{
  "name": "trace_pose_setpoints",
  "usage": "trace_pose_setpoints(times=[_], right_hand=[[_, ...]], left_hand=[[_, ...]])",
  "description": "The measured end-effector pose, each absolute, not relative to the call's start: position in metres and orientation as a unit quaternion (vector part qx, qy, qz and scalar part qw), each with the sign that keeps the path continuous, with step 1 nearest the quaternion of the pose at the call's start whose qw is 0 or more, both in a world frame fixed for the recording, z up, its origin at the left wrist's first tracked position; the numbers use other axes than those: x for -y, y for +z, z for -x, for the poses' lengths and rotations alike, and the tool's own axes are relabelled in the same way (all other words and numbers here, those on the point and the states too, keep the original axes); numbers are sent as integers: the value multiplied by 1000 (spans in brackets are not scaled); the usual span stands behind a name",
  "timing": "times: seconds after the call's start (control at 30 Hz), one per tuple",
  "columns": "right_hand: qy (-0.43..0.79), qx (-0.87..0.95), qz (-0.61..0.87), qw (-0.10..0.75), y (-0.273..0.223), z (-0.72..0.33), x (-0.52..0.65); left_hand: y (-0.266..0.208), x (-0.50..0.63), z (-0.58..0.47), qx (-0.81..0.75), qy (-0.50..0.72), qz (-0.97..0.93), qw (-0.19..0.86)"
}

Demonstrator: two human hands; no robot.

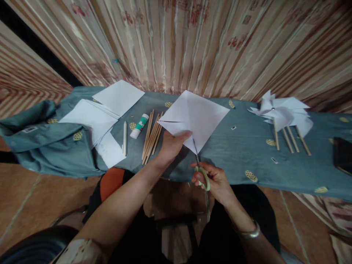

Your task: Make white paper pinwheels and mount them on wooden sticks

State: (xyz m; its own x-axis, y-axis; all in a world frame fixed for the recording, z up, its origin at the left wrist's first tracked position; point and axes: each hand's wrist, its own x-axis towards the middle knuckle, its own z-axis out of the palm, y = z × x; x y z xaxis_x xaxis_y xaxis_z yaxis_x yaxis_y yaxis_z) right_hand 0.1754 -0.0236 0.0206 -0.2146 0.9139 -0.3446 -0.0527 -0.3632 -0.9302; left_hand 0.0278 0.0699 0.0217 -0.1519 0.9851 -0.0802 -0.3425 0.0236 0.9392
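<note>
A square sheet of white paper (205,113) is turned cornerwise in front of me, with crease lines and a slit running in from its left corner. My left hand (173,143) grips its lower left edge, thumb on top and the other fingers hidden underneath. In my right hand (213,178) is a pair of scissors (202,178) with pale green handles. Their blades meet the paper at its near corner and point inward. How far the blades are spread is hard to see.
Left of the paper lie wooden sticks (151,141), a glue stick (139,125), a white pencil-like stick (125,139) and stacked white sheets (89,117). Paper pinwheels (284,112) on sticks lie at right, near a dark phone-like object (343,154). A patterned curtain (176,47) hangs behind the cloth-covered table (236,154).
</note>
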Motion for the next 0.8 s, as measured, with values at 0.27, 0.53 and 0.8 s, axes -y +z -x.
trace_pose_setpoints(times=[0.27,0.53,0.8], right_hand=[[654,427,496,378,21,-176,22],[643,439,508,369,24,-175,21],[640,442,508,370,26,-173,21]], left_hand=[[23,-64,-30,-463,589,-357,559],[25,-63,-30,-457,595,-350,561],[26,-64,-30,-474,586,-351,555]])
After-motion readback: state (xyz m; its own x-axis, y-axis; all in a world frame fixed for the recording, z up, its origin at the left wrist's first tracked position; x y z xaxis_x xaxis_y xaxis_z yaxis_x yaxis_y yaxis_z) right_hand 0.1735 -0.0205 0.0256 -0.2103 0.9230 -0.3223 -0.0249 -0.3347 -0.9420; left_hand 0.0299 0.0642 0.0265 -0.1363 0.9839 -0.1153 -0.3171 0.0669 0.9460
